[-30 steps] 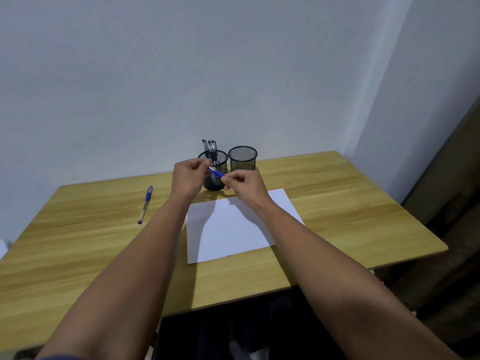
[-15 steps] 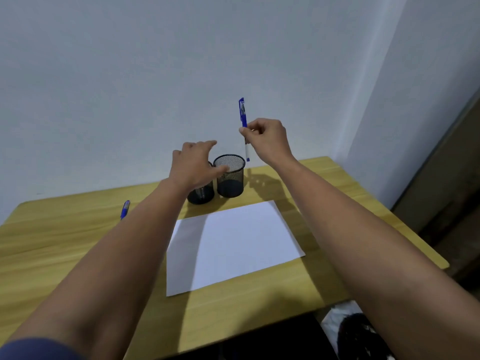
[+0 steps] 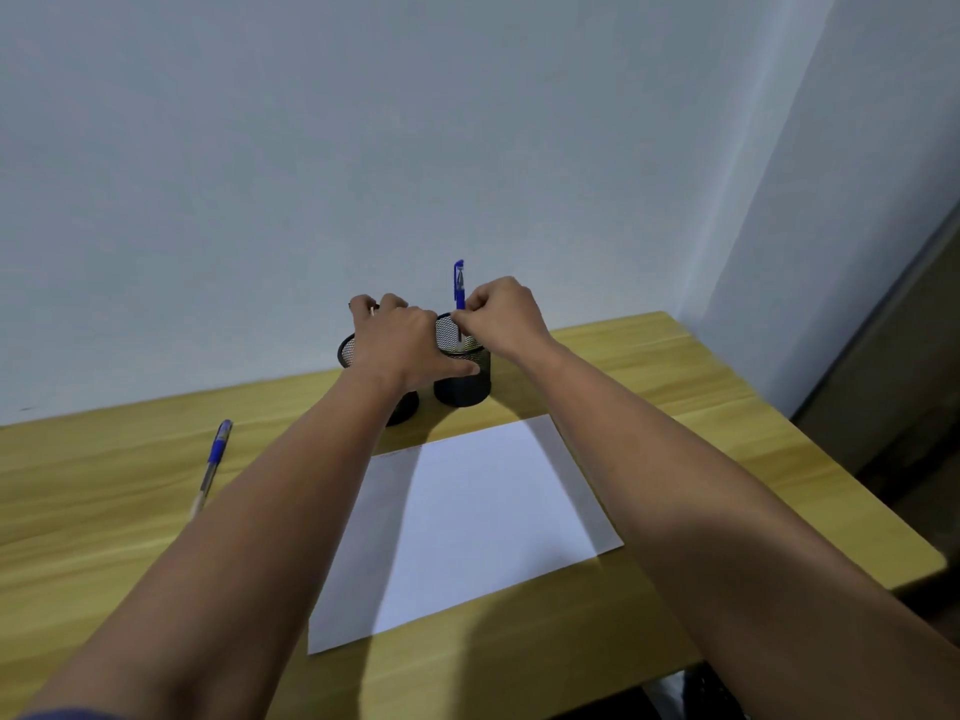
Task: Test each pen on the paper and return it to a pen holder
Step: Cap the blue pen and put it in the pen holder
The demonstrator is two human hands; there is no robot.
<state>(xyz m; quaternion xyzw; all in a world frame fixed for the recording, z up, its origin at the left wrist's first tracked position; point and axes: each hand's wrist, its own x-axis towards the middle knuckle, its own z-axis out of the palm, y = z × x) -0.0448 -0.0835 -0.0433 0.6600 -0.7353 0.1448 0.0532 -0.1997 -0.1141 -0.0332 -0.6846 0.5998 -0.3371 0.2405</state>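
Desk [image 3: 649,387] of pale wood-grain laminate fills the lower half of the frame, set against a plain matt wall. From my remote station I note a flat white rectangular sheet of paper [image 3: 467,522] lying at the centre, its surface unmarked as far as I can tell.

Two cylindrical black wire-mesh pen holders stand just beyond the paper's far edge, side by side. The right holder [image 3: 465,379] is mostly in view; the left holder [image 3: 347,350] is largely hidden behind the left hand.

The right hand [image 3: 501,314] has its grip pinched on a slim blue-capped pen [image 3: 458,285], held upright with the cap uppermost and the lower barrel inside the right holder's rim. The left hand [image 3: 400,345] reaches over the left holder, thumb pressed against the mesh wall of the right holder; its fingertips are curled near dark pen tops, but I cannot tell whether the grip closes on anything.

A second pen [image 3: 213,462], blue cap and clear barrel, lies flat on the desk at centre left, well apart from the paper.
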